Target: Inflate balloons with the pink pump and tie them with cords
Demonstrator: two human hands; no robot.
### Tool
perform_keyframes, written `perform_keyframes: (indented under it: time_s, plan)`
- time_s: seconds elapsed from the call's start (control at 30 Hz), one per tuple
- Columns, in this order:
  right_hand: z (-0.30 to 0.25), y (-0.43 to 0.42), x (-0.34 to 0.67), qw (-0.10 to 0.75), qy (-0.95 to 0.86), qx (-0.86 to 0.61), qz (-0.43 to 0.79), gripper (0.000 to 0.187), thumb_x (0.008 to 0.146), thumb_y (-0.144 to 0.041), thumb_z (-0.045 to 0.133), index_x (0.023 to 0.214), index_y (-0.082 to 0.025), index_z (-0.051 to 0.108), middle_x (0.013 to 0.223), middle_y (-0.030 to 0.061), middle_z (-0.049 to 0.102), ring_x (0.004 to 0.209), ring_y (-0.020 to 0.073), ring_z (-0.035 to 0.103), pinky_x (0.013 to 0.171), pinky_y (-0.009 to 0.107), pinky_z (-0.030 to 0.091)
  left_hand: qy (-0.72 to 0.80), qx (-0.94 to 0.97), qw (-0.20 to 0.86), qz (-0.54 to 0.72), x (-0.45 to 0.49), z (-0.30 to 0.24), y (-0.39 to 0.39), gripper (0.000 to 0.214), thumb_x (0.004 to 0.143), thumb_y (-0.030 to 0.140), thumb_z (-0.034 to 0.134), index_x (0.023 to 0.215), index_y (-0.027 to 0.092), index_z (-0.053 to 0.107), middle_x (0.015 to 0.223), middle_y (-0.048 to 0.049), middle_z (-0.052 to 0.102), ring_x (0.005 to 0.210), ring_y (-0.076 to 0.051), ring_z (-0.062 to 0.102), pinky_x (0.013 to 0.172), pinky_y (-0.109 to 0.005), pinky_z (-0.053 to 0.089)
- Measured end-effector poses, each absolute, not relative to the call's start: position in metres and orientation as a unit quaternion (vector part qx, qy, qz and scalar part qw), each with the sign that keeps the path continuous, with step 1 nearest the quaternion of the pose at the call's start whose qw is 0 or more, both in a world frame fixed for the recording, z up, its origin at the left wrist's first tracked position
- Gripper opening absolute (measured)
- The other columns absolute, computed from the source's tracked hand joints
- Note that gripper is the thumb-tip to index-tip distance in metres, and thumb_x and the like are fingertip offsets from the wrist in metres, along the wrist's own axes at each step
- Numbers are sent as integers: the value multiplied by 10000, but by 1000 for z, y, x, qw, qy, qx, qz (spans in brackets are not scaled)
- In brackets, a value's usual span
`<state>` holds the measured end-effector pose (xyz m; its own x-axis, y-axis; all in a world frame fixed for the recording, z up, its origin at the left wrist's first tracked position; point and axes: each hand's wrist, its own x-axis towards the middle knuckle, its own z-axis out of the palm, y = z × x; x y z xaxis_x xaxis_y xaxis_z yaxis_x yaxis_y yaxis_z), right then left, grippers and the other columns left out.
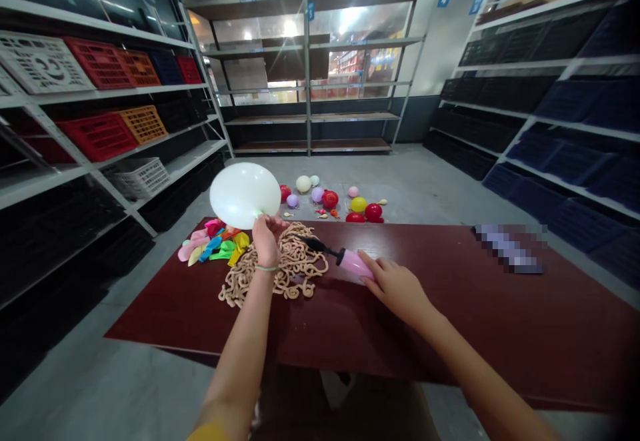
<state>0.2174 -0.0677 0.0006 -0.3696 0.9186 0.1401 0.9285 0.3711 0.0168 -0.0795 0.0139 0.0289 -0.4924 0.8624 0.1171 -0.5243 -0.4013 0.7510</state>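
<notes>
My left hand (pixel 265 240) pinches the neck of an inflated white balloon (pixel 245 195) above the table's far edge. A thin green band circles that wrist. My right hand (pixel 395 288) lies on the pink barrel of a hand pump (pixel 354 264), fingertips against it. The pump's black nozzle points left toward a heap of tan knobbly cord (pixel 283 268), which sits just below my left hand. Left of the heap lies a pile of uninflated balloons (pixel 213 244) in pink, blue, yellow and green.
The dark red table (pixel 450 314) carries a pixelated object (pixel 510 249) at right. Several inflated balloons (pixel 325 198) lie on the grey floor beyond it. Metal shelves (pixel 307 68) stand behind, with plastic crates (pixel 97 136) at left and dark bins (pixel 565 154) at right.
</notes>
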Motion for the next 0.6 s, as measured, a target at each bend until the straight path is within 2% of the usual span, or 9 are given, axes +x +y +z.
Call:
perform_keyframes:
  time_s: [0.1,0.23,0.33,0.43,0.6]
  plan:
    - [-4,-45,197,97,-850,-511,-80,473,990,-398,414,1412,-199,496,1235,152,626,1088,289,565,889,402,388,338,300,426,784,-87,40,9,224,877,343,526,725,204,439,583,32,524,545,-121,575,644,-287,547]
    - [-3,-18,175,123,-889,-438,-55,363,1019,-291,345,1275,-222,593,1216,113,635,1091,245,550,950,397,340,347,355,428,755,-92,44,9,272,910,349,509,694,207,425,548,31,494,496,-114,533,619,-270,531]
    - [-5,-7,165,119,-904,-411,-18,369,1009,-319,385,1312,-223,573,1233,109,621,1111,240,541,952,379,346,351,380,430,740,-88,39,14,283,927,346,492,685,207,438,540,28,488,485,-120,523,612,-268,518]
    - [-14,-7,161,131,-907,-401,10,486,960,-392,494,1417,-226,487,1308,113,586,1158,251,524,977,387,348,366,413,441,708,-80,27,20,297,933,303,475,652,209,457,536,21,487,493,-129,522,599,-261,491]
    - [-27,-15,162,141,-909,-392,11,524,951,-310,490,1469,-255,435,1343,100,582,1155,244,541,962,399,372,428,456,480,615,-70,0,18,428,952,242,442,530,203,506,511,-23,511,521,-158,534,588,-270,441]
